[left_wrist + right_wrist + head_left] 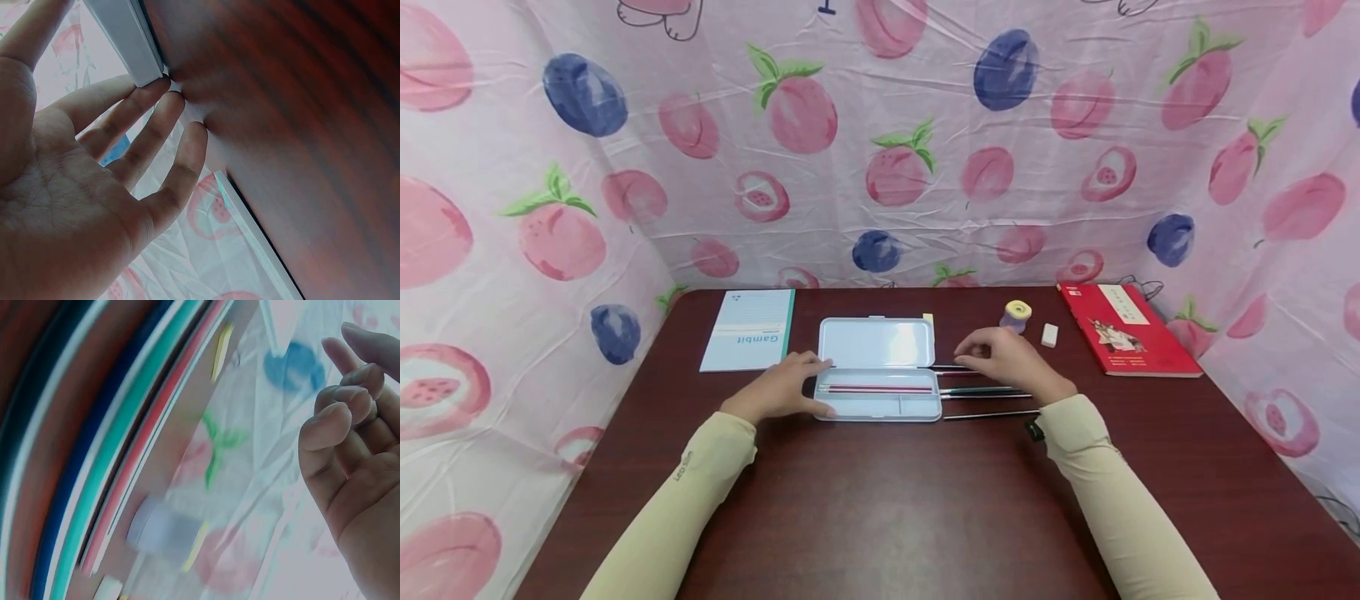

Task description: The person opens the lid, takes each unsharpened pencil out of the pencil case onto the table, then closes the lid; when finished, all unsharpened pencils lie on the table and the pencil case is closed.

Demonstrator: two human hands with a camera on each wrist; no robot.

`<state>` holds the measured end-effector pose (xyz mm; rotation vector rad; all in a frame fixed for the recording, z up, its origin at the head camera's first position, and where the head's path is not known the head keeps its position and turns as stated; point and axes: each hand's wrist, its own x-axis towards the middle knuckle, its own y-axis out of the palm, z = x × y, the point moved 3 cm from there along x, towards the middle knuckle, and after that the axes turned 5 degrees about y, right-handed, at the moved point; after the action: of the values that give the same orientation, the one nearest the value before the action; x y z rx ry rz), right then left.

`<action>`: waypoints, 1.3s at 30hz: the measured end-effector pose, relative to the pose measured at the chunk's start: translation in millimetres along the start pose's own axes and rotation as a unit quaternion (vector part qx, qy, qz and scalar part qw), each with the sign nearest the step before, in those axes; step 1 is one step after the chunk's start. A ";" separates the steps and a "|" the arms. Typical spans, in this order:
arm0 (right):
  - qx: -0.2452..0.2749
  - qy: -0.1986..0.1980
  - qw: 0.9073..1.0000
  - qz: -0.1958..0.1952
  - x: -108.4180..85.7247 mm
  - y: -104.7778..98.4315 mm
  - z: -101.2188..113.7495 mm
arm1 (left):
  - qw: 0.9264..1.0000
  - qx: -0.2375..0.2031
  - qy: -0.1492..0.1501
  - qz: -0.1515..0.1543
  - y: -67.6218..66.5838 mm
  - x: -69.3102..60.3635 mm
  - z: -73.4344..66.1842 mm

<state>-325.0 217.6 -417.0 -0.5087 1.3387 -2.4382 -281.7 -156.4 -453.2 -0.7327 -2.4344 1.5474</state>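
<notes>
An opened white pencil case [917, 406] lies mid-table, its lid [857, 342] tipped back. Two slim red-and-white pencils [880, 388] rest in its long compartment. My left hand [782, 385] holds the case's left end, thumb at the near side and forefinger at the far side. In the left wrist view the other fingers touch the case's end [134, 53]. My right hand [1000, 358] hovers right of the case, fingers loosely curled, holding nothing that shows. Beneath and beside it lie several slim pens or pencils [985, 392], among them a red one [159, 419] and a teal one [119, 437].
A Gambit notepad [748, 329] lies at the back left. Behind the right hand stand a yellow-topped, purplish round item [1017, 314] and a white eraser [1049, 335]. A red book [1127, 333] is at the back right. A small yellow piece [928, 318] shows behind the lid.
</notes>
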 end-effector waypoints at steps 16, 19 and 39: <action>-0.079 -0.031 0.991 0.105 11.5 52.3 32.5 | 1.000 -0.002 -0.001 0.000 0.5 -1.1 -1.4; -0.079 -0.031 0.991 0.105 14.4 53.4 31.8 | 1.000 -0.001 0.001 -0.001 -0.5 -1.6 -2.3; -0.130 -0.027 0.985 0.114 19.9 56.7 38.7 | 1.000 0.001 -0.005 0.003 -3.0 -1.7 -4.5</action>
<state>-319.6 151.2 -442.9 -0.4517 1.6059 -2.0668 -279.4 -154.7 -448.3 -0.7354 -2.4401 1.5587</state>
